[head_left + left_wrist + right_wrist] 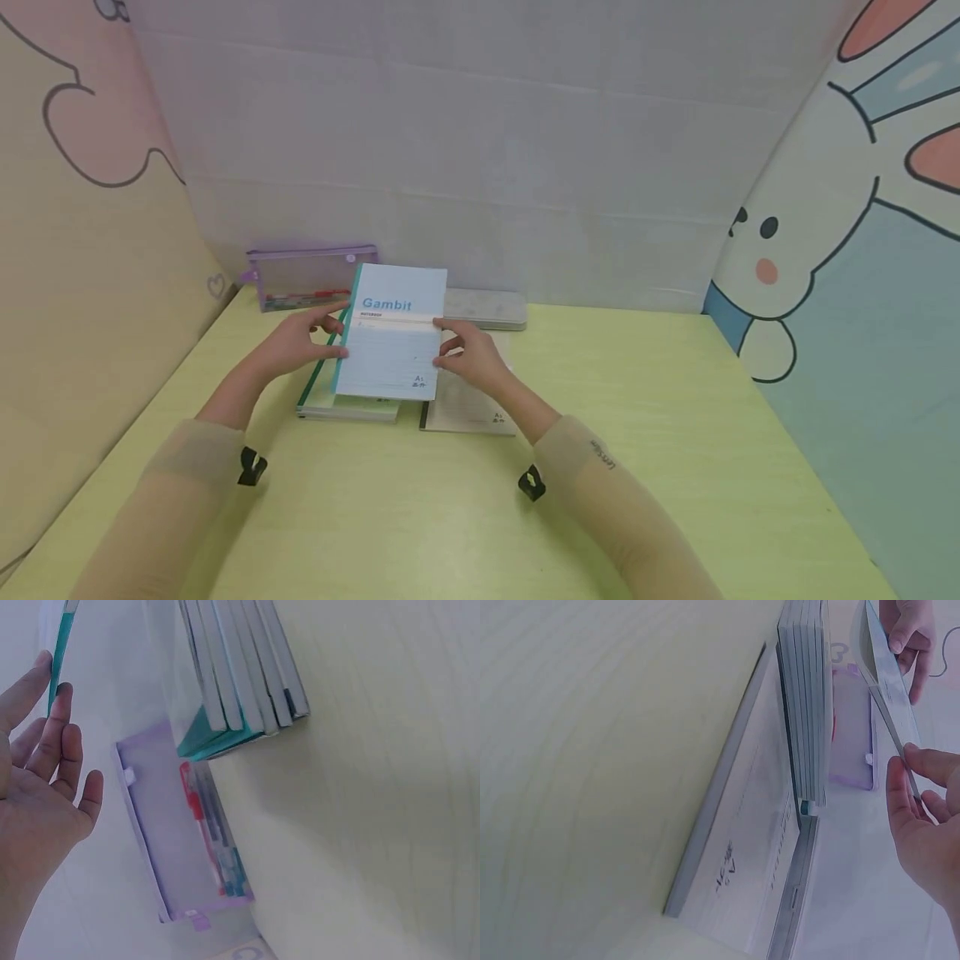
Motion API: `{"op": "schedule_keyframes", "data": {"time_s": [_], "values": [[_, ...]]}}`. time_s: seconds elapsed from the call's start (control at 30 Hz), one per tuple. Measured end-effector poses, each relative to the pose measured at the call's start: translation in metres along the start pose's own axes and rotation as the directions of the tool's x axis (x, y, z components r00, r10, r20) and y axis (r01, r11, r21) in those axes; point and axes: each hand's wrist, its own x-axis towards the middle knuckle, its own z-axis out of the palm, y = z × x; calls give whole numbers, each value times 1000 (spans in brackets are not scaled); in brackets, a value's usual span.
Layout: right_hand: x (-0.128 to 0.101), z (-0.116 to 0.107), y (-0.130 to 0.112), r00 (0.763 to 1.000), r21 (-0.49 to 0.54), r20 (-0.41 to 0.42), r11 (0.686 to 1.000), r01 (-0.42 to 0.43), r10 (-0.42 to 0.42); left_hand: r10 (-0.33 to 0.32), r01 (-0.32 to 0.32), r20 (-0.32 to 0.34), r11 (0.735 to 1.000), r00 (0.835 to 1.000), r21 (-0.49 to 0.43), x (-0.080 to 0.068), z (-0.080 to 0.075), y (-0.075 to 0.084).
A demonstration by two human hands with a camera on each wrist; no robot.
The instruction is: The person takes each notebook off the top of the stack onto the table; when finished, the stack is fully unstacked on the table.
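A yellow-green surface (675, 433) carries everything here. At its far left edge a purple see-through pouch (311, 277) stands against the back wall (480, 167), with red and dark pens showing through its side. To the right of the pouch a grey case (486, 308) lies flat along the same wall. Nearer, a stack of notebooks (341, 404) with green spines sits on the surface, and just beside it on the right lies a single pale notebook (468, 408), flat, its cover up. The left wall (90, 250) is cream with a pink cartoon shape outlined in dark line. The right wall (862, 250) shows a white cartoon rabbit on blue.
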Motion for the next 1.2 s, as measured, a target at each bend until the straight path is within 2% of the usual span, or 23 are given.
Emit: {"op": "schedule_keyframes", "data": {"time_s": [0.27, 0.53, 0.83, 1.2], "values": [[-1, -27, -7, 999, -35, -1, 999, 37, -37, 34, -34, 14, 999, 999, 14, 7, -7, 28], [-2, -56, -14, 998, -159, -15, 986, 56, -59, 63, -63, -1, 998, 998, 11, 15, -6, 56], [-10, -94, -15, 994, -243, -43, 966, 92, -105, 72, -71, -40, 997, 997, 33, 30, 4, 94], [-24, -136, -8, 994, -268, -65, 961, 69, -89, 104, -102, -70, 994, 992, 25, 52, 27, 128]]}}
